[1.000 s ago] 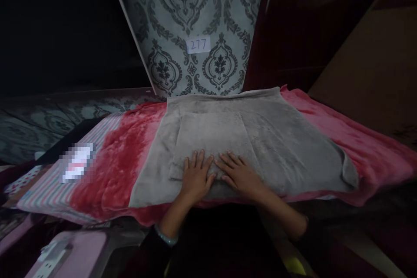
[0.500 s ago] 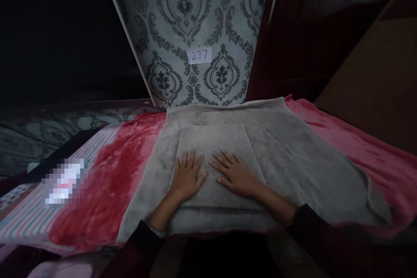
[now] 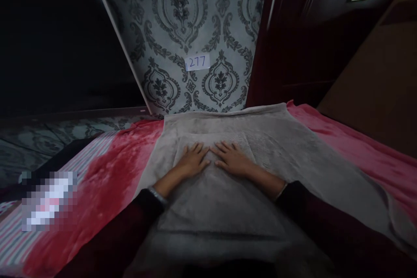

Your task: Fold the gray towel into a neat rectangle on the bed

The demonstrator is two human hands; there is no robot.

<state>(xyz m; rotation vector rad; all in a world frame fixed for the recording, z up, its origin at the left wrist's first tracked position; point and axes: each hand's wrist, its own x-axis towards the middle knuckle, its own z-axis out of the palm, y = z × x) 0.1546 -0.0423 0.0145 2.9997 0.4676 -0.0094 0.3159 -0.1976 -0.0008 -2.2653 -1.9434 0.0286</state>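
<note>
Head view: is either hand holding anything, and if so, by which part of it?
Nothing is held: the left hand and the right hand both lie spread, palm down, on the broad grey plush cloth, without gripping it.

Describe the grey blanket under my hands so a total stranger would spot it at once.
Start at the patterned wall and look straight down. The grey blanket lies in the middle, your left hand and right hand flat on it. Plain grey sets it apart from the red-pink cloth showing on both sides and the striped cloth at far left.
</note>
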